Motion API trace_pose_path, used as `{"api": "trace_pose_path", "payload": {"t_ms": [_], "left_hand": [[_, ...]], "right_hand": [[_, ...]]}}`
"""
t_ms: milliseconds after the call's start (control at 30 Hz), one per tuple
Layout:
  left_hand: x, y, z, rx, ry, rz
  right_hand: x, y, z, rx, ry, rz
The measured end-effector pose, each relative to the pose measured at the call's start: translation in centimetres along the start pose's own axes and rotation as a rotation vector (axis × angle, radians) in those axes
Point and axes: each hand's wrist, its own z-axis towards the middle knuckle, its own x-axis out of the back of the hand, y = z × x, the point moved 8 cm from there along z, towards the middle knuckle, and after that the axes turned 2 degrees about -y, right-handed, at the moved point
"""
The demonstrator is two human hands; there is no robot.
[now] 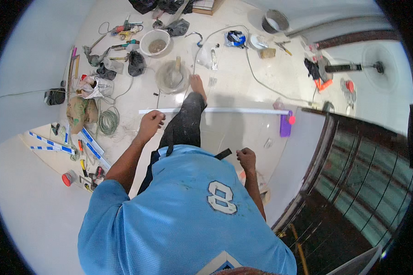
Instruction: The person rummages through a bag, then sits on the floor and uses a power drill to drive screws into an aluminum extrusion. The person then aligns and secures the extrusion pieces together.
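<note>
My left hand (152, 123) hangs over the floor with loosely bent fingers and nothing visible in it. It is nearest the left end of a long, thin white bar (252, 110), which lies across the floor. On my other side, my right hand (246, 158) hangs beside my shirt with its fingers curled in and nothing visible in them. A black strap end (223, 154) sticks out at my waist, apart from that hand. My bare foot (198, 87) steps forward beyond the bar, beside a greyish bucket (163, 75) holding a trowel-like tool (177, 68).
A white tub (155, 43) of grey material stands farther off, with power tools (124, 28) to its left. Coiled hose (108, 123), sacks (85, 110) and blue-white strips (95, 146) lie at left. A cable (257, 82) crosses the floor. A fan (378, 67) stands at right.
</note>
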Motion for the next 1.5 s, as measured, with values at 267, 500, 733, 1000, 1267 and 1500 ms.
{"api": "trace_pose_path", "payload": {"t_ms": [267,500,733,1000,1267,1500], "left_hand": [[-18.6,-4.8,8.0,0.242,-0.12,-0.085],[-23.6,-8.6,14.4,0.399,-0.029,-0.362],[-23.4,-11.6,16.6,0.607,0.144,-0.575],[-21.5,-16.3,32.3,0.479,0.472,-0.442],[-16.7,-22.1,60.6,0.334,0.898,-0.046],[-16.0,-21.0,63.8,0.316,0.481,0.127]], "right_hand": [[-1.3,-11.2,8.4,0.022,-0.428,-0.267],[-21.2,-16.0,37.7,-0.007,-0.691,0.102],[-41.6,-20.4,58.8,-0.203,-0.79,0.413],[-40.3,-20.4,66.2,-0.356,-0.424,0.765],[-32.0,-22.1,68.4,-0.39,-0.476,0.763],[-28.2,-26.7,73.6,0.356,-0.193,0.093]]}}
